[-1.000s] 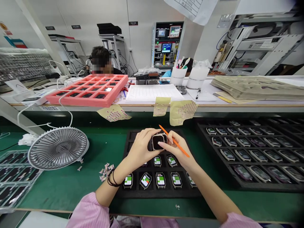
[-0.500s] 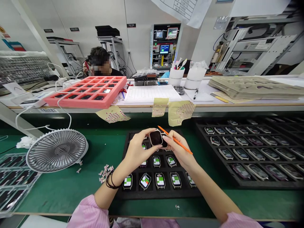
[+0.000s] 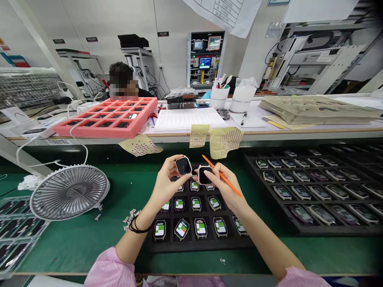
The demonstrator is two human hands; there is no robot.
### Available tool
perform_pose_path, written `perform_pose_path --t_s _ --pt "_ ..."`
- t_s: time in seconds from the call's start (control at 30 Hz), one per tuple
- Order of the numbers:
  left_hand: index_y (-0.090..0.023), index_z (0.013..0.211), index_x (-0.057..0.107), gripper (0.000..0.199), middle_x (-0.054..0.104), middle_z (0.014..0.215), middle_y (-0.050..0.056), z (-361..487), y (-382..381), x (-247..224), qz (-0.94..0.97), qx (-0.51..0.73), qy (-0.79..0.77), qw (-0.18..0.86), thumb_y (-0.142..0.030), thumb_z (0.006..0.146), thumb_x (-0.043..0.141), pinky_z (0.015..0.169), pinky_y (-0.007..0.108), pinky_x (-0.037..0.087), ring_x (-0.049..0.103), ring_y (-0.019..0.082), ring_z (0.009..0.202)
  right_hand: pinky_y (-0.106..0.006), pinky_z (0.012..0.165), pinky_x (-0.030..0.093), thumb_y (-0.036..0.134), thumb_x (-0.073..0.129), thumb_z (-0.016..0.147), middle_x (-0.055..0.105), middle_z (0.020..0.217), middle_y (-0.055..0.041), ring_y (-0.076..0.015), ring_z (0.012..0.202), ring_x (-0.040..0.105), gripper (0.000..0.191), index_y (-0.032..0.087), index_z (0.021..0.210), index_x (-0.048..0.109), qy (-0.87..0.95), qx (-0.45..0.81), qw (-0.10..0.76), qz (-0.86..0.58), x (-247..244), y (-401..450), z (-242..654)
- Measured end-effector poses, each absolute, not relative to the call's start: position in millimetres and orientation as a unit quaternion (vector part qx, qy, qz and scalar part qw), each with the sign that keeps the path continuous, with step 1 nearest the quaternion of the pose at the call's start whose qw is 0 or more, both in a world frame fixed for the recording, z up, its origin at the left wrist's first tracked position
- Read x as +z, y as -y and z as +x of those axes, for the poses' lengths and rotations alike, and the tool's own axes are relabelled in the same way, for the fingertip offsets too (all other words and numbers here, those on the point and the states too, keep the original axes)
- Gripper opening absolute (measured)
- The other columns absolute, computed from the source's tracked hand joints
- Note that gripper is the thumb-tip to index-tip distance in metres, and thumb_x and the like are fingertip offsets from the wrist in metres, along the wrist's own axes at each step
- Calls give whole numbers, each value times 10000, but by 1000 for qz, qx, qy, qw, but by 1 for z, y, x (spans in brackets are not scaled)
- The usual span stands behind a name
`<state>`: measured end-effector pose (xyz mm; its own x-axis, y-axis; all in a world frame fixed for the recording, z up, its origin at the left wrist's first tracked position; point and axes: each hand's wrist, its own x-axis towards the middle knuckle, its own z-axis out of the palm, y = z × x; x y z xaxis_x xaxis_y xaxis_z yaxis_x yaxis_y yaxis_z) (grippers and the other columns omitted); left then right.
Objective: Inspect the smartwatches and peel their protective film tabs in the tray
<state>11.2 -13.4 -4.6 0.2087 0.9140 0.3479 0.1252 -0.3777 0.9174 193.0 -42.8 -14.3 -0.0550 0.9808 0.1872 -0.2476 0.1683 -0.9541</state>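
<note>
A square smartwatch body with a dark screen is pinched between the thumb and fingers of my left hand. My right hand grips a second dark-screened smartwatch body, its thumb on the face. An orange stick, pointed at one end, is tucked in the same hand and slants up to the left. The two watches are apart, side by side. Below them lies a black foam tray of watches with lit green-and-white screens. My hands cover part of its far rows.
More watches fill a black tray at the right. A grey fan and small scraps lie left. On the shelf are a pink foam tray, paper sheets and pen cups. A person sits beyond.
My left hand has moved left with its watch, away from the one in my right hand. The watches overlapped before; now a gap separates them. The view has shifted slightly.
</note>
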Motion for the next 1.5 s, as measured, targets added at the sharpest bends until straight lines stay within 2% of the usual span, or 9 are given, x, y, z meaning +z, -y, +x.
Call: perform_pose_path --t_s 0.13,0.27,0.43,0.57,0.77,0.9,1.07,1.3,1.5 --pt "-194 1198 491 494 666 1043 72 12 11 -6 665 494 -387 405 -249 758 709 763 265 519 649 171 905 -377 752 548 423 673 812 644 806 -11 -244 795 711 398 233 685 347 512 516 583 -363 -16 41 196" --pt "-195 1231 458 511 638 1083 78 12 2 -19 682 479 -384 396 -245 769 672 746 251 514 637 167 928 -297 635 496 444 620 829 550 674 11 -196 670 655 383 237 677 336 596 374 564 -432 -31 24 216" --pt "-167 1169 482 462 656 957 53 28 -29 -59 765 309 -415 383 -161 736 643 655 247 509 645 145 740 -240 518 359 370 480 848 398 535 53 -116 472 441 325 234 621 290 715 163 395 -553 -73 -13 261" --pt "-183 1178 500 465 671 907 38 63 -63 -82 826 210 -451 265 -160 737 648 755 305 508 655 197 826 -252 517 317 285 481 776 406 518 42 -126 472 399 260 241 602 294 694 114 375 -604 -101 -40 287" --pt "-127 1184 542 402 571 1242 165 103 -85 -102 860 154 -450 184 -274 818 621 981 468 398 497 320 1200 -254 544 369 250 485 745 477 554 26 -157 525 497 239 254 635 273 667 75 362 -647 -129 -69 298" --pt "-151 1195 564 329 527 1309 151 98 -80 -111 876 121 -446 137 -287 900 513 1070 501 293 423 297 1278 -265 593 402 199 475 741 594 718 -33 -195 691 599 194 252 676 300 687 60 341 -639 -138 -67 303" --pt "-177 1238 551 355 531 1315 121 79 -75 -104 880 93 -453 109 -331 931 462 1060 445 325 450 261 1251 -278 672 402 153 495 743 634 835 -56 -229 899 614 181 238 685 346 744 67 289 -599 -139 -56 302" --pt "-167 1130 608 286 613 1191 120 22 -57 -81 847 68 -521 84 -297 919 463 947 397 419 547 271 1141 -280 634 388 204 520 797 539 654 -11 -200 674 554 198 233 671 370 773 70 247 -580 -125 -48 296" --pt "-147 1016 624 248 671 1040 124 -9 -28 -82 818 33 -569 77 -239 932 410 853 365 463 644 244 941 -281 716 424 266 459 915 588 753 -40 -192 760 564 172 215 751 451 806 89 240 -534 -122 -25 235"
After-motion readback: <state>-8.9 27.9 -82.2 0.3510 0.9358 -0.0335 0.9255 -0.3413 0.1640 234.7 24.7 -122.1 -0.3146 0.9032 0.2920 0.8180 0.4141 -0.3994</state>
